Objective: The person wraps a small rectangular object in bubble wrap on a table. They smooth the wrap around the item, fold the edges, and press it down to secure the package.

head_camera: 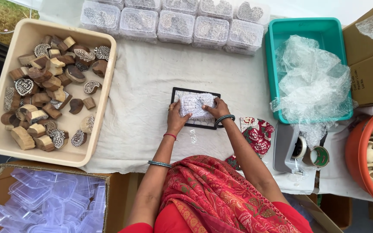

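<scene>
Both hands, left hand [176,118] and right hand [218,109], pinch a bubble-wrapped bundle [196,105] over a black-edged pad [182,92]; the wrap blurs its contents, fingers half hidden beneath.

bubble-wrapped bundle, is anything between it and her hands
Nothing visible: the left hand and the right hand both touch the bubble-wrapped bundle directly, over the black-framed pad.

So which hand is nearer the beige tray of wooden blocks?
Left. The left hand is on the bubble-wrapped bundle, apart from the beige tray to its left; the right hand grips the bundle's far side.
</scene>
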